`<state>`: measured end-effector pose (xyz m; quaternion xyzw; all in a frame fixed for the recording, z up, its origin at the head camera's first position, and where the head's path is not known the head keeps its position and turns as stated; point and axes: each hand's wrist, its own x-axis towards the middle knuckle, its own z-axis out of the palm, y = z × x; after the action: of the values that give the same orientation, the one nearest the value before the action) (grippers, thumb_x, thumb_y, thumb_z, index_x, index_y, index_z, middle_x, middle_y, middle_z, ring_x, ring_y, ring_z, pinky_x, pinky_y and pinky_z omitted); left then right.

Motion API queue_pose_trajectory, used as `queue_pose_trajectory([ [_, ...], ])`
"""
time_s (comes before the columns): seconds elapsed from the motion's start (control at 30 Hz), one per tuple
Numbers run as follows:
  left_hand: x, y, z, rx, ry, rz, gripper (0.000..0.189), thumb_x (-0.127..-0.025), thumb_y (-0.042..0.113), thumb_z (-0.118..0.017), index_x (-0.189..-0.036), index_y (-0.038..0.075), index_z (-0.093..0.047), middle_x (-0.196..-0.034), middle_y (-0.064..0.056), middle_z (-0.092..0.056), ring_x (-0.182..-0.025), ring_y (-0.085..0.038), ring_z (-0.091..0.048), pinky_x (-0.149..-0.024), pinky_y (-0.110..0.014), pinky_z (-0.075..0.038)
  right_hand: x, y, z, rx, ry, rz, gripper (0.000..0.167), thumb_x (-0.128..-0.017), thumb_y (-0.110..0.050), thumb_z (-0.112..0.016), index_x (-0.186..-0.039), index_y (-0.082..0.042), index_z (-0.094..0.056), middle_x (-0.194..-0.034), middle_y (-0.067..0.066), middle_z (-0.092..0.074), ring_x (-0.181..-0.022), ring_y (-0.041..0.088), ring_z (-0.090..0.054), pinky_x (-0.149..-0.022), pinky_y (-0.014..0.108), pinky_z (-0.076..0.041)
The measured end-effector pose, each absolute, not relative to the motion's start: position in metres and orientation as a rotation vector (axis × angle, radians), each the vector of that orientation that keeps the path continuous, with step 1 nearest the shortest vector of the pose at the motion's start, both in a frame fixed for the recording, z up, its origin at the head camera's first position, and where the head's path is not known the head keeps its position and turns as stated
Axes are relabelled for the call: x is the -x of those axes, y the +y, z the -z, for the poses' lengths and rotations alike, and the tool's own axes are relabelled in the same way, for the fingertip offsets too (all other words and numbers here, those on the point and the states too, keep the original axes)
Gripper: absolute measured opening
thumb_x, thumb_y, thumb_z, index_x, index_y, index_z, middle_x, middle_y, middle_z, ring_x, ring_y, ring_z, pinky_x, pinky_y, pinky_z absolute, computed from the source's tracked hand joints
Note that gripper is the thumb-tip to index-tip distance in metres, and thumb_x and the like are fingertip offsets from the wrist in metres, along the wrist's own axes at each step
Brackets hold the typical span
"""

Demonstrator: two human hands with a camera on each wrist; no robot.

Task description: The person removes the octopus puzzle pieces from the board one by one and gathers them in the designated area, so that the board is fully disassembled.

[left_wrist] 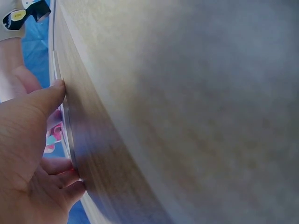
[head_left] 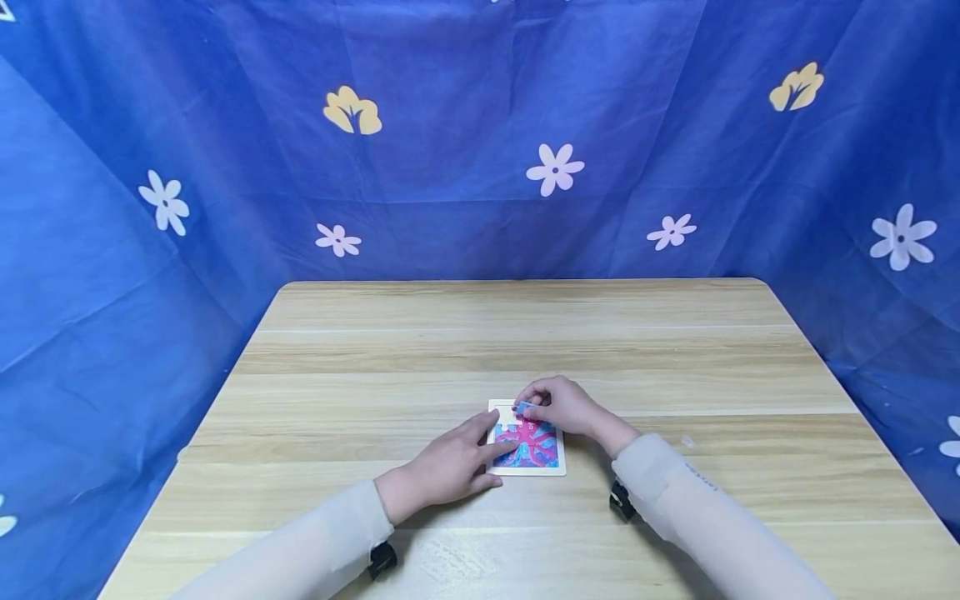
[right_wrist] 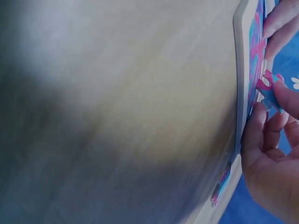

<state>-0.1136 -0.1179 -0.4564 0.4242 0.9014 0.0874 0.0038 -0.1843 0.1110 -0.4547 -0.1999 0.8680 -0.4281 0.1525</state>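
Note:
A small square jigsaw puzzle lies on the table, its pink and blue picture set in a pale tray. Bare tray shows at its upper left. My left hand rests at the tray's left side with fingers spread, one reaching over the picture. In the left wrist view, its thumb touches the tray's edge. Between thumb and fingers, my right hand pinches a blue and pink puzzle piece, tilted up over the tray's upper part. Part of the picture's upper right is hidden behind that hand.
Another puzzle piece lies on the table beyond the tray in the right wrist view; the right hand hides it in the head view. The wooden table ends at a blue flowered cloth behind and at both sides.

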Motion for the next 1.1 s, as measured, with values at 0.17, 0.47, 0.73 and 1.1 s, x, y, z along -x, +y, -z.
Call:
queue_pose_trajectory([
  [0.17,0.113,-0.118,0.456,-1.336,2.829,-0.271,0.052,-0.089,0.043,-0.064,-0.133,0.017,-0.058,-0.14,-0.029,-0.039,-0.131,-0.042,-0.037,-0.106,-0.044,-0.035,0.188,0.116,0.456,0.543,2.389,1.353,0.012,-0.089,-0.007,-0.066,-0.099,-0.01,-0.073,-0.08,-0.004,-0.063,-0.072,0.011,-0.056,-0.065,0.025,-0.049],
  [0.47,0.111,-0.116,0.455,-1.336,2.829,-0.273,0.051,-0.089,0.043,-0.064,-0.133,0.017,-0.058,-0.14,-0.03,-0.039,-0.13,-0.043,-0.037,-0.106,-0.044,-0.035,0.189,0.121,0.456,0.46,2.26,1.506,0.016,-0.091,-0.01,-0.065,-0.105,-0.005,-0.072,-0.087,0.004,-0.067,-0.074,0.013,-0.059,-0.063,0.026,-0.052],
  [0.73,0.111,-0.115,0.456,-1.329,2.829,-0.262,0.053,-0.089,0.044,-0.063,-0.134,0.017,-0.057,-0.141,-0.029,-0.038,-0.13,-0.043,-0.037,-0.106,-0.045,-0.035,0.189,0.128,0.452,0.37,2.224,1.547,0.021,-0.093,-0.014,-0.062,-0.112,-0.009,-0.071,-0.099,0.003,-0.068,-0.078,0.016,-0.057,-0.064,0.028,-0.052],
  [1.1,0.112,-0.117,0.457,-1.315,2.821,-0.254,0.053,-0.09,0.045,-0.062,-0.136,0.018,-0.056,-0.143,-0.029,-0.036,-0.131,-0.042,-0.035,-0.107,-0.045,-0.033,0.195,0.151,0.444,0.332,2.245,1.487,0.027,-0.096,-0.018,-0.059,-0.12,-0.009,-0.066,-0.089,0.009,-0.059,-0.06,0.018,-0.049,-0.05,0.025,-0.044],
])
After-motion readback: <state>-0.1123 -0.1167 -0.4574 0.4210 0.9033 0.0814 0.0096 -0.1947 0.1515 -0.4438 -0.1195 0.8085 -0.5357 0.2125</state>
